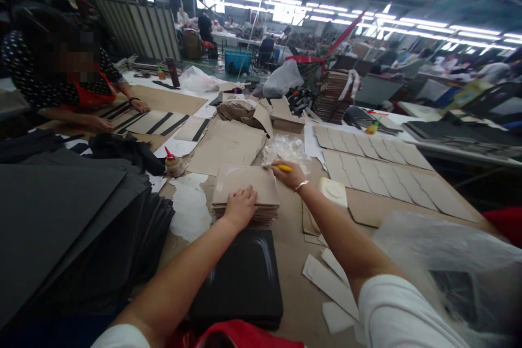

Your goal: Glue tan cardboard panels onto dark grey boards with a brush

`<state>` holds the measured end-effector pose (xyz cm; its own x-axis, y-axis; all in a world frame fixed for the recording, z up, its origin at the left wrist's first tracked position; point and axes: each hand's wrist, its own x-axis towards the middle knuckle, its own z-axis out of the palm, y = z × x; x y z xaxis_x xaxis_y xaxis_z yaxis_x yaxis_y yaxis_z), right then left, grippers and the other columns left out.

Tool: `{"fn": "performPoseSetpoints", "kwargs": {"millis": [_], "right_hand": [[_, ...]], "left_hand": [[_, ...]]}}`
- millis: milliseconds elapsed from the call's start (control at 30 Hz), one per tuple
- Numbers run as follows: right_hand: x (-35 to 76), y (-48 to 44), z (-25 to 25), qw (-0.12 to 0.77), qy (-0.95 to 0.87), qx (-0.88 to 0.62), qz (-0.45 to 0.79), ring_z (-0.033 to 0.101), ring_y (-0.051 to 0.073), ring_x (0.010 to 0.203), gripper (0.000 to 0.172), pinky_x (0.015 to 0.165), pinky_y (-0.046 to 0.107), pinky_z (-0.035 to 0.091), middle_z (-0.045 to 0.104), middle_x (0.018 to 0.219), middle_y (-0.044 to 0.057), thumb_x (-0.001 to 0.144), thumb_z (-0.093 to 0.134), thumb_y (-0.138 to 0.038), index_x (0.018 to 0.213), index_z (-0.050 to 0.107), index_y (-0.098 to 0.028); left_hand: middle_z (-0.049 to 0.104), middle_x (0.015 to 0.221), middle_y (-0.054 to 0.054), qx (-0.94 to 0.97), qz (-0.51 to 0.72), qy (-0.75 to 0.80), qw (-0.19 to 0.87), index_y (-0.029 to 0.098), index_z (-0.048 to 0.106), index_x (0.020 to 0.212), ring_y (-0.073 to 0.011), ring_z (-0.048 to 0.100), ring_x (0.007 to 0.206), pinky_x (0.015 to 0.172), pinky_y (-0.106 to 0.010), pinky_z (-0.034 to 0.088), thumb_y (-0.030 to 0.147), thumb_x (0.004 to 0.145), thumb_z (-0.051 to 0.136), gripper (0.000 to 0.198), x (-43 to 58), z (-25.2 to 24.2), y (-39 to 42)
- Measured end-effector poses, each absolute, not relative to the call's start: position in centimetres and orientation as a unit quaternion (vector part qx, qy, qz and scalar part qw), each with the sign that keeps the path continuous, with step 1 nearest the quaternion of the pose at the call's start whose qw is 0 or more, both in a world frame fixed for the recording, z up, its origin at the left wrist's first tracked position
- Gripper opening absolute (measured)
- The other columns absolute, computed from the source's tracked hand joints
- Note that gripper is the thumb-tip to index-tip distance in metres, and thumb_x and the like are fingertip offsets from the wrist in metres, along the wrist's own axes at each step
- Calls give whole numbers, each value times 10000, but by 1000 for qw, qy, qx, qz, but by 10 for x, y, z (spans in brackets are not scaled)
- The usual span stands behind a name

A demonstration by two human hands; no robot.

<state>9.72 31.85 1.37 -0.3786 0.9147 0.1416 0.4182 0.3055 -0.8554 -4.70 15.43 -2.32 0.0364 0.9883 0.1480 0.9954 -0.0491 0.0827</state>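
Left hand (240, 207) flat on stacked cardboard (244, 187), fingers (248, 193) spread; right hand (290, 175) just beside, fingers (278, 166) pinching a yellow marker (285, 168).

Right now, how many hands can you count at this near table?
4: the person's left hand on a cardboard stack, right hand holding a yellow pen, and a co-worker's two hands, at far left, on a tan sheet. Others may be hidden.

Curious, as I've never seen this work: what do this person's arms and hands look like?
The left sleeve and right sleeve are white and short, leaving the forearms bare. The left hand and right hand wear no gloves, and a thin silver bangle sits on the right wrist.
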Motion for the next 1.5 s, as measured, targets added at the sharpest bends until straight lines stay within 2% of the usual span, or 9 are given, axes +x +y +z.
{"fn": "performPoseSetpoints", "kwargs": {"millis": [100, 267, 400, 533, 633, 733, 867, 1033, 1500], "right_hand": [[127, 273, 5, 253, -859, -353, 270, 595, 148, 745, 168, 721, 253, 463, 653, 795, 42, 727, 663, -335, 850, 688, -223], [177, 200, -3, 197, -925, -276, 171, 594, 153, 687, 286, 661, 267, 464, 644, 776, 69, 873, 468, -368, 1012, 668, -219], [202, 167, 11, 299, -866, -324, 235, 629, 150, 699, 263, 676, 292, 511, 681, 841, 59, 857, 506, -390, 1005, 657, -233], [207, 147, 28, 461, -720, -408, 321, 609, 118, 527, 327, 535, 272, 534, 673, 730, 19, 855, 503, -433, 1086, 598, -222], [201, 136, 29, 517, -655, -423, 354, 611, 114, 497, 374, 494, 258, 533, 667, 697, 3, 862, 476, -464, 1134, 539, -216], [191, 129, 19, 520, -630, -429, 387, 621, 121, 496, 359, 492, 258, 538, 660, 662, -6, 861, 458, -497, 1065, 514, -207], [178, 121, 3, 506, -620, -426, 423, 626, 124, 509, 319, 522, 264, 542, 657, 669, 0, 851, 472, -503, 959, 496, -203], [177, 113, -7, 512, -621, -429, 411, 625, 127, 540, 301, 546, 276, 543, 670, 714, 21, 859, 454, -495, 955, 473, -210], [155, 120, -30, 521, -599, -455, 403, 625, 123, 583, 300, 552, 263, 515, 662, 810, 44, 865, 427, -495, 958, 427, -210]], "left_hand": [[572, 1163, -118, -723, -52, -689, 9, 182, 556, 1077, -262, 504, 1047, 798, -391, 448, 379, 803, 605, 341, -50, -15, 160], [570, 1071, -114, -736, -20, -676, -9, 150, 589, 1009, -252, 513, 1036, 832, -352, 447, 369, 784, 630, 316, -52, -7, 164], [577, 1048, -109, -746, 10, -665, -44, 150, 622, 1000, -229, 556, 1000, 822, -300, 446, 397, 757, 651, 347, -58, 1, 170], [619, 1002, -96, -765, 32, -639, -74, 156, 666, 937, -224, 603, 904, 746, -279, 457, 468, 687, 689, 401, -65, 12, 177], [648, 944, -81, -766, 41, -636, -79, 170, 676, 912, -215, 612, 892, 740, -271, 453, 398, 767, 614, 277, -67, 17, 170], [629, 1035, -100, -758, 34, -649, -58, 166, 633, 1018, -214, 600, 951, 782, -286, 453, 339, 849, 503, 275, -66, 16, 153], [545, 1182, -117, -764, 28, -644, -24, 177, 538, 1155, -245, 530, 1085, 868, -321, 443, 428, 774, 610, 463, -60, 10, 137], [578, 1084, -127, -767, 56, -638, -39, 149, 618, 1034, -240, 573, 1019, 832, -315, 454, 296, 801, 570, 280, -59, 9, 139], [650, 1015, -79, -790, 100, -600, -76, 174, 691, 894, -221, 590, 911, 756, -267, 435, 348, 648, 692, 302, -90, 17, 168]]}}
